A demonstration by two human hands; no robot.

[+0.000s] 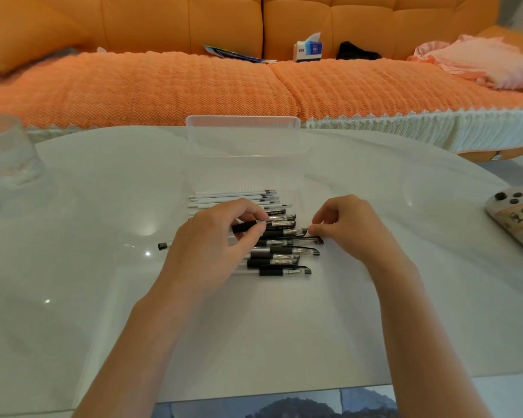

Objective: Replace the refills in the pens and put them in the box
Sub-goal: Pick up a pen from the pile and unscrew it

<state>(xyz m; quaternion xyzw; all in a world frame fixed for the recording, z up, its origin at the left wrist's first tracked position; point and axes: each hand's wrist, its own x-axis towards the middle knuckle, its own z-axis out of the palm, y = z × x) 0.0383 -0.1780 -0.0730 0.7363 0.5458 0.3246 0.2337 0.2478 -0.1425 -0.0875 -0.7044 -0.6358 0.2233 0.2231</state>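
Pens (284, 256) lie mid-table; left hand (212, 245) grips one, right hand (351, 227) curled, grasp unclear.

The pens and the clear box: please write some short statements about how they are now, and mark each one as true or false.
1. The left hand grips a pen by its black part. True.
2. The clear box already holds several pens. False: no pen shows inside it; the other pens lie on the table in front of it.
3. White refills lie in a row on the box's side of the pens. True.
4. The tissue box stands on the table. False: the tissue box stands on the sofa.
5. The right hand lies flat, far from the pens. False: its curled fingers are at the pens' cap ends.
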